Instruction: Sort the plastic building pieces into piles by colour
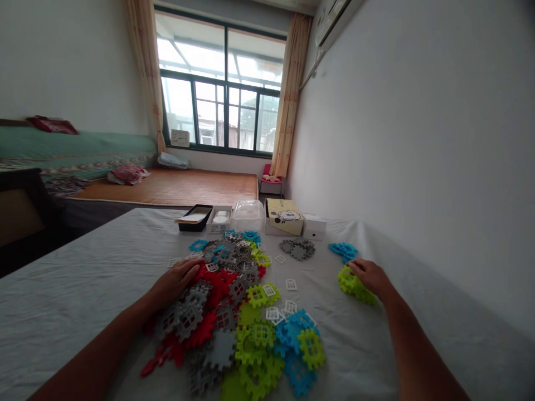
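no legible text, yellow box (285, 218) print blurred

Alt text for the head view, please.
A person's left hand lies on a mixed pile of red, grey, green and blue plastic tiles on a white-clothed table; the right hand touches a small green stack to the right. A blue stack, a grey stack and boxes sit beyond.

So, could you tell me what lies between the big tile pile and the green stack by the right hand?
In the head view, mostly bare white cloth, with a few loose white window pieces near the pile.
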Demonstrator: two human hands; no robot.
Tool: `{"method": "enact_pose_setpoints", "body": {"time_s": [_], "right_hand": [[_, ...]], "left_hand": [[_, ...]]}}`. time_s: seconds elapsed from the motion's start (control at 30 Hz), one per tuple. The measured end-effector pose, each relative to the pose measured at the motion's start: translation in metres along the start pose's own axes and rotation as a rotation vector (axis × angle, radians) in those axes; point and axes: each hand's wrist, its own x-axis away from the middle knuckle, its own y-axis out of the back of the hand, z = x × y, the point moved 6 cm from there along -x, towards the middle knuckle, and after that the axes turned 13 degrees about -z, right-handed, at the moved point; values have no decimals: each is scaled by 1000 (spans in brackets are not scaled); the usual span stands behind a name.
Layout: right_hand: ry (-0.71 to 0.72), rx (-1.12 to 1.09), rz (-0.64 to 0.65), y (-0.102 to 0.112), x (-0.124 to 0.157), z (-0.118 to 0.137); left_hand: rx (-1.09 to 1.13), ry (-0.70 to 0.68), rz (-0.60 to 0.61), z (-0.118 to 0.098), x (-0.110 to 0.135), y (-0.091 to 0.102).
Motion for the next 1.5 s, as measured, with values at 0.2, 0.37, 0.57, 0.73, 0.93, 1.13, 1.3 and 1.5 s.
{"method": "enact_pose_setpoints", "body": {"time_s": [0.2,0.37,0.57,0.73,0.93,1.13,1.3,1.5], "right_hand": [[181,-87,-162,-9,14,55],[514,-393,195,-49,68,159],[739,-380,374,-73,106,213],[673,-383,420,-82,101,206],[581,-482,280,-68,90,196],[704,-387,140,-49,88,198],[810,-313,82,-41,90,203],[789,-333,32,-38,85,197]], "left_hand": [[-10,9,-2,0,0,0],[-5,7,-7,-1,0,0],[-3,18,8,1,1,-1],[-11,7,14,1,2,-2],[2,1,10,2,2,-2],[-13,-7,10,0,1,-1],[-14,-11,6,2,1,-2],[-38,-21,11,7,2,-4]]}}
